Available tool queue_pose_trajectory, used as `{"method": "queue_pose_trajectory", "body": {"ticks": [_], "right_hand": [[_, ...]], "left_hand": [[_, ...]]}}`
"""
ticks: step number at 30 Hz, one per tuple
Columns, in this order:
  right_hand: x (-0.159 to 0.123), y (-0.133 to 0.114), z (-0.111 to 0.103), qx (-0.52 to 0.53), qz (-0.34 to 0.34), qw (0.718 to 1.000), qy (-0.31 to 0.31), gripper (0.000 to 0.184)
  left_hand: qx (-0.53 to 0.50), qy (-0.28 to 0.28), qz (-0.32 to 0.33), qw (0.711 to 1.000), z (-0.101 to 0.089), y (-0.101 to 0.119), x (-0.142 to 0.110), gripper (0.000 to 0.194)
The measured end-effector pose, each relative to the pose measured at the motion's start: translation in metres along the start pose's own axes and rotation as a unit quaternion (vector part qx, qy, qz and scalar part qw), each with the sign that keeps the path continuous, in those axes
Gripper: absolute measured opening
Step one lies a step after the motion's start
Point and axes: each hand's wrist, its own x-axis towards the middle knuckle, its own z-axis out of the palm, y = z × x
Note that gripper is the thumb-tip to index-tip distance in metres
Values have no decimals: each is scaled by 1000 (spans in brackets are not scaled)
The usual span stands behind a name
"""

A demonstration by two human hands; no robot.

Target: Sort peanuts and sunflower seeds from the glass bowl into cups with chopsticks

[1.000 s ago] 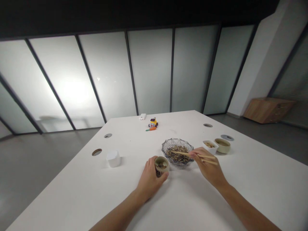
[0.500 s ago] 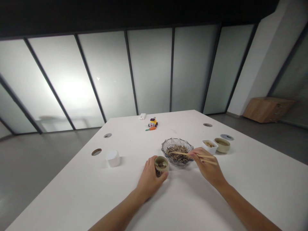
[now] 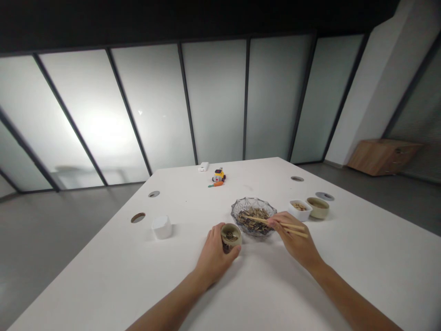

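My left hand (image 3: 215, 255) is wrapped round a small beige cup (image 3: 237, 230) that has some dark striped seeds, like sunflower seeds, inside. Just beyond it to the right stands a clear scalloped glass bowl (image 3: 237, 212) holding a heap of the same seeds (image 3: 257, 216). My right hand (image 3: 294, 236) grips a pair of wooden chopsticks (image 3: 291, 228) at the bowl's right rim. Their tips point left, down among the seeds; whether a seed is pinched between them is too small to tell.
Right of the glass bowl, a white dish (image 3: 299, 213) with light brown pieces stands next to a beige bowl (image 3: 319, 210). An upturned-looking white container (image 3: 161, 227) is at left. Farther back are a yellow toy vehicle (image 3: 219, 175), a toy carrot (image 3: 216, 184) and a white device (image 3: 204, 167).
My right hand has shifted slightly left with the chopsticks, whose tips have moved a little within the bowl. My left hand and the cup have stayed in place.
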Motion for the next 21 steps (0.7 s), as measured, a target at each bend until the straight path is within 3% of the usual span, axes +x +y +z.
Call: {"method": "queue_pose_trajectory", "body": {"ticks": [9,15,18,21], "right_hand": [[1,-5,-2,-5,3,1000,-7,38],[7,1,-14,-1,29,998,55,42],[11,3,-17,88,89,988,89,43],[12,0,-14,220,151,957,111,43]], "left_hand": [[2,2,3,1000,-1,1,0,52],[0,-3,-4,1000,-2,1,0,53],[-1,-2,-2,1000,-1,0,0,55],[-2,0,0,1000,-1,0,-1,55]]}}
